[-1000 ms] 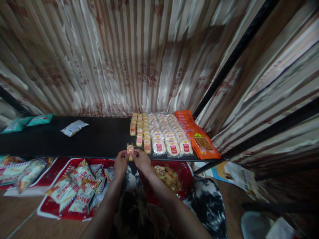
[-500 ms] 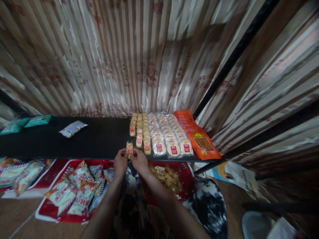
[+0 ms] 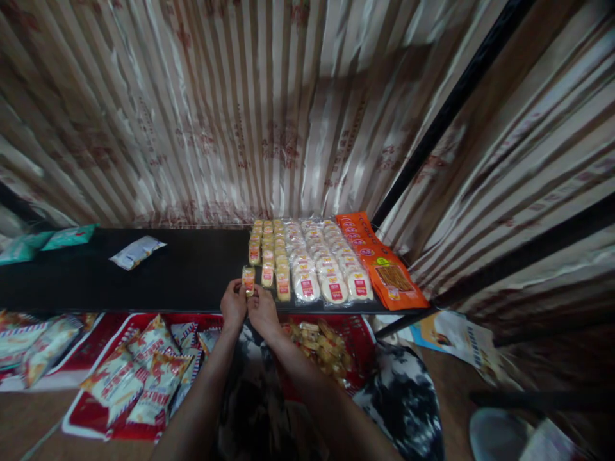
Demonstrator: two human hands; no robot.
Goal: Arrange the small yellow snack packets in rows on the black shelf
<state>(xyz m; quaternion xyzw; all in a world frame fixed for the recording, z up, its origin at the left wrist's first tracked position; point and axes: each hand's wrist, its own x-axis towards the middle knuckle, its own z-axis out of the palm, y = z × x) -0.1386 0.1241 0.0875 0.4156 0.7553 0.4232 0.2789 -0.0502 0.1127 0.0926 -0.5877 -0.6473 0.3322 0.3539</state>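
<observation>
Between the fingertips of my left hand point(image 3: 234, 304) and my right hand point(image 3: 262, 306) is a small yellow packaged biscuit point(image 3: 248, 280) with a red and white label. Both hands are closed on its lower end, at the front edge of the black shelf point(image 3: 206, 269). Just beyond and to the right lie overlapping rows of the same yellow biscuits point(image 3: 268, 269). Beside those rows are several columns of round white crackers point(image 3: 333, 287) in clear wrappers, and at their right lies an orange snack bag point(image 3: 379, 262).
A white packet point(image 3: 138, 252) and green packets point(image 3: 70, 237) lie on the shelf's left part. Below it, a red tray point(image 3: 91, 419) holds snack bags point(image 3: 158, 384); another holds loose wrapped biscuits point(image 3: 321, 352). A striped curtain point(image 3: 269, 109) hangs behind, with a black post point(image 3: 446, 109) at right.
My hands have moved slightly forward over the shelf with the biscuit, closer to the left-hand row. The view has shifted a little.
</observation>
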